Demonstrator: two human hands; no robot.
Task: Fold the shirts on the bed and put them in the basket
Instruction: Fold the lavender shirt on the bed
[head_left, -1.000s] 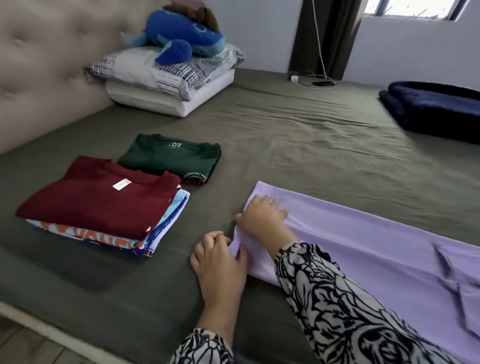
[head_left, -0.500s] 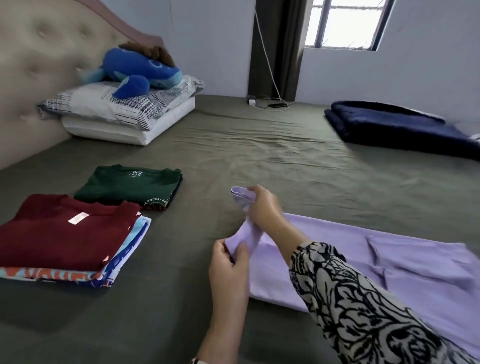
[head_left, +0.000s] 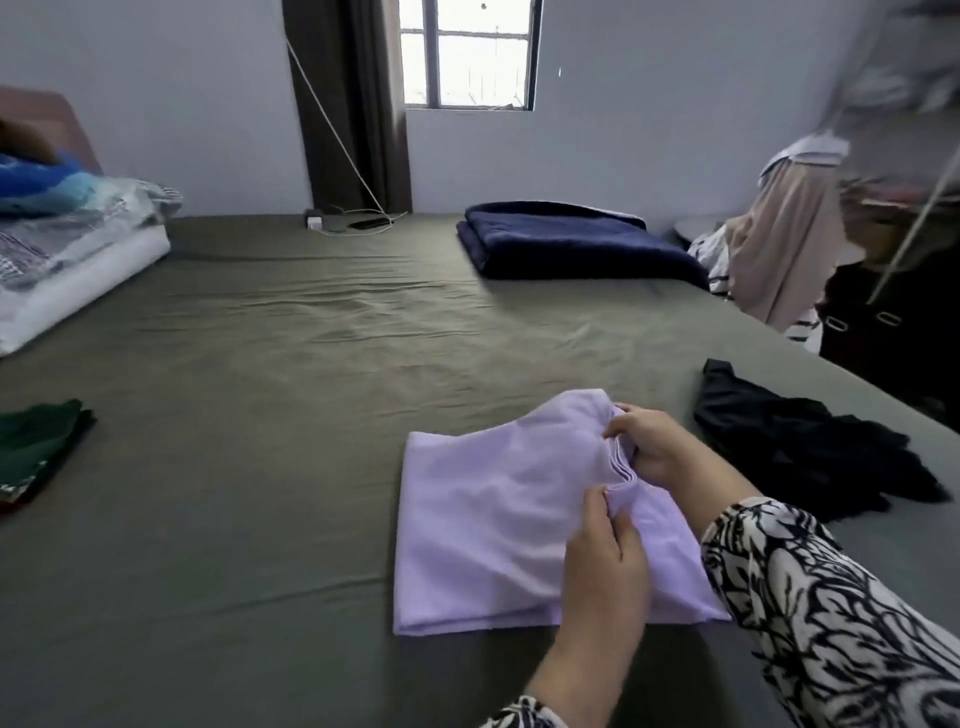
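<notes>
A pale-walled bedroom is showing a small window (head_left: 470, 54) in the far wall, with a dark curtain (head_left: 353, 104) hanging to its left and a white cable trailing down to the far edge of the bed (head_left: 260, 364). The bed is filling most of the view, its olive-green sheet lying in light wrinkles. A folded navy blanket (head_left: 571, 241) is sitting at the far right of the bed, and pillows (head_left: 72, 260) with a blue plush toy (head_left: 36, 182) on top are lying at the far left. A folded dark green shirt (head_left: 41, 441) is peeking in at the left edge. A crumpled black garment (head_left: 810, 447) is lying on the right side of the bed, just beyond the person's right forearm.

The lilac shirt (head_left: 493, 514) is resting on the near middle of the bed, doubled over into a rough rectangle. Both hands are gripping its right edge, where the layers are bunching. The left hand (head_left: 608, 566) is pinching a fold of the lilac fabric between thumb and fingers at the nearer part of that edge. The right hand (head_left: 649, 441), coming out of a black-and-white patterned sleeve (head_left: 831, 613), is closing its fingers around the stacked layers at the farther part. A rack with hanging clothes (head_left: 779, 234) is standing, blurred, beyond the bed's right side.
</notes>
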